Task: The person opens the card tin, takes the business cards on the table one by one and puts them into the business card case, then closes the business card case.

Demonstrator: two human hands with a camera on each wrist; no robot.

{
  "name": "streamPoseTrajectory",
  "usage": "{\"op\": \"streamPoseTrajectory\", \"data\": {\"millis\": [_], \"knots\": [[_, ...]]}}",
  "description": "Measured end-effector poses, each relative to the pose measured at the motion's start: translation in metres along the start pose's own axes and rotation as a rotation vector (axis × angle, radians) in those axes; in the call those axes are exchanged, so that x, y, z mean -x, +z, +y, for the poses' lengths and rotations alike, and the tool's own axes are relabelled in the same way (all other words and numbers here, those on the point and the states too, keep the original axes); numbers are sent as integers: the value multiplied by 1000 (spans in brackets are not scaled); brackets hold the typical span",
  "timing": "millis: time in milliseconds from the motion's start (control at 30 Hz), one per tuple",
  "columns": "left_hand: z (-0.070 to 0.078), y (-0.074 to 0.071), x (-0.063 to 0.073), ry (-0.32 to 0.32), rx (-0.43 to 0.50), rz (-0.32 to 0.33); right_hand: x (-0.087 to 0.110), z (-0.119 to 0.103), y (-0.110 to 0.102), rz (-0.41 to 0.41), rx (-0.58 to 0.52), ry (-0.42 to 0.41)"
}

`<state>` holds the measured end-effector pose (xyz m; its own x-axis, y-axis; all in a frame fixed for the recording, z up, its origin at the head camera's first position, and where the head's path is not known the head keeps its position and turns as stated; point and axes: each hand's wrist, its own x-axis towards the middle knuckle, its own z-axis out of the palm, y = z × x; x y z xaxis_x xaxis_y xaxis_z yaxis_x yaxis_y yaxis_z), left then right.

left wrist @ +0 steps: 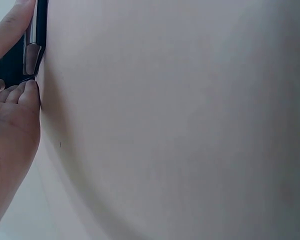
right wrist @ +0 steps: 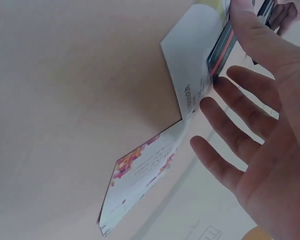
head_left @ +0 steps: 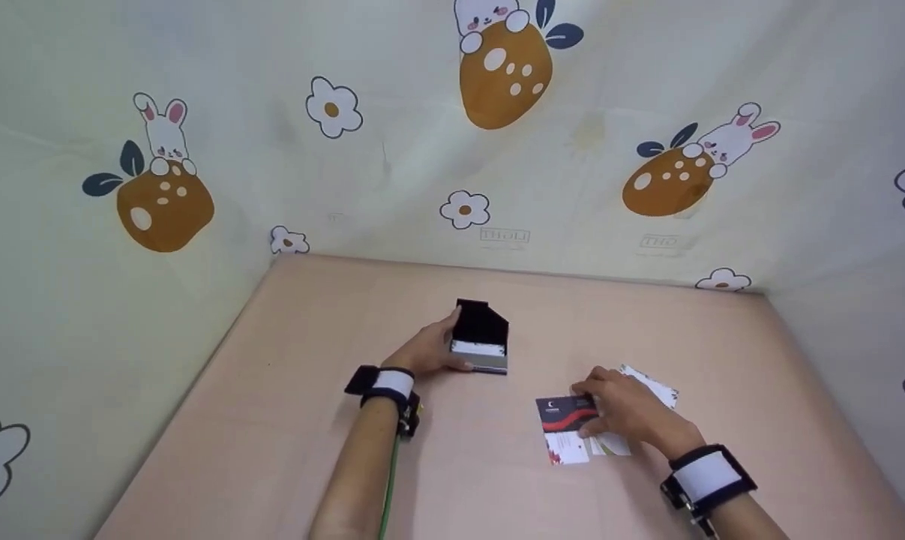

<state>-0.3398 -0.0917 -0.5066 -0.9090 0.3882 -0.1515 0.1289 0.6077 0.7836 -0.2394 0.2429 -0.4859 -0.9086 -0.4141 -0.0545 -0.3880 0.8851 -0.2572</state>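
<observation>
My left hand (head_left: 427, 351) grips a card case (head_left: 489, 363) by its left side, the thumb and fingers around the edge. Its black lid stands raised, and white cards (head_left: 478, 348) show inside behind the silver front. In the left wrist view, the fingers (left wrist: 27, 95) lie at the dark case's end. My right hand (head_left: 623, 401) is spread over several business cards on the table, fingertips right at them. One is a dark card with a red wave (head_left: 561, 414); below it lies a white card with red corner marks (head_left: 566, 448). Another white card (head_left: 651, 386) shows beyond the hand.
The table (head_left: 287, 450) has a pale pinkish cover. Curtain-like walls (head_left: 392, 165) with rabbit and flower prints rise at its back and sides. Each wrist wears a strap with a camera, and a green cable (head_left: 391, 487) runs along the left forearm.
</observation>
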Motion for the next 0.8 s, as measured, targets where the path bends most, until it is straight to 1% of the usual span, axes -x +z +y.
{"op": "streamPoseTrajectory", "data": {"millis": [300,467,533,633,700,800], "knots": [[-1,-2,0,11,-18,-2,4,7,3,27,-17,-26],[-1,-2,0,22,-16,5,5,10,4,71,-12,-59],[-1,-1,0,39,-18,6,4,9,4,83,-15,-53],[0,0,0,50,-21,5,0,7,4,86,-34,-20],[0,1,0,47,-22,5,-5,5,2,96,-51,-7],[2,1,0,26,-12,5,-16,0,-2,126,-71,3]]}}
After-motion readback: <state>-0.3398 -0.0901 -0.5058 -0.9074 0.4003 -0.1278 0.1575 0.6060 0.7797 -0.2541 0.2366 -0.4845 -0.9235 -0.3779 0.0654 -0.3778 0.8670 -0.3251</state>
